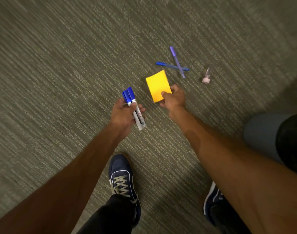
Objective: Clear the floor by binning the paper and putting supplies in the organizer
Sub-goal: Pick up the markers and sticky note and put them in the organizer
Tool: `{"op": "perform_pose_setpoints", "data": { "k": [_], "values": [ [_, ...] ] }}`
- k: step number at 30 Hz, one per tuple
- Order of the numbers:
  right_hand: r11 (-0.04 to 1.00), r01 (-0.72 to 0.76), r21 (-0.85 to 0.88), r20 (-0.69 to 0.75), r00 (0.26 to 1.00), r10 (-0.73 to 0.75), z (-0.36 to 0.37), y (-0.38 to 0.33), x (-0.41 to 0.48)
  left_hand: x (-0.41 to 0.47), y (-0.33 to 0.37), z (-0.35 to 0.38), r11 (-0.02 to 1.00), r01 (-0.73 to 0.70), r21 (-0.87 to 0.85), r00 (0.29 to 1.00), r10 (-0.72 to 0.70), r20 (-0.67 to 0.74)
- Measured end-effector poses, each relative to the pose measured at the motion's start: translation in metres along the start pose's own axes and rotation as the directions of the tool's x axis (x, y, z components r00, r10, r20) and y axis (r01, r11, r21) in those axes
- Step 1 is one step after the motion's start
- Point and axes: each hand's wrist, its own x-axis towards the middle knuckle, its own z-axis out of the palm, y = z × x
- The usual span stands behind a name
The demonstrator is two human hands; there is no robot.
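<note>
Shoes (121, 176) below; left hand (123, 114) clasps light, rigid markers (134, 108); right hand (174, 97) pinches a pad (157, 86) by its corner (light, bendy).

A single wide-angle view is taken from the person's head, aimed steeply down at the carpet (60, 65). Both forearms are seen reaching forward from the bottom edge, and the shoes (122, 176) are caught below them. The floor is seen from standing height, its edges bent by the lens
</note>
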Motion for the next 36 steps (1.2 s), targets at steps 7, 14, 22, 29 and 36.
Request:
{"op": "perform_pose_setpoints", "data": {
  "k": [7,14,22,29,36],
  "values": [
    [0.974,-0.11,0.2,0.2,0.977,0.07,-0.082,-0.047,-0.086,-0.088,0.055,0.029,0.998,-0.037,0.054,0.998,0.035,0.052],
    [0.961,0.064,0.268,0.271,0.952,-0.139,-0.199,-0.132,-0.194,-0.205,0.136,0.087,0.995,-0.091,-0.036,0.987,0.095,0.128],
    [0.876,0.235,0.421,0.067,0.955,-0.288,-0.341,-0.215,-0.29,-0.352,0.222,0.187,0.986,-0.154,-0.059,0.954,0.165,0.252],
    [0.849,0.327,0.416,-0.065,0.941,-0.331,-0.468,-0.261,-0.377,-0.479,0.27,0.279,0.984,-0.176,0.005,0.922,0.163,0.35],
    [0.813,0.384,0.437,-0.153,0.923,-0.353,-0.584,-0.275,-0.473,-0.591,0.278,0.344,0.981,-0.182,0.061,0.89,0.137,0.436]
  ]
}}
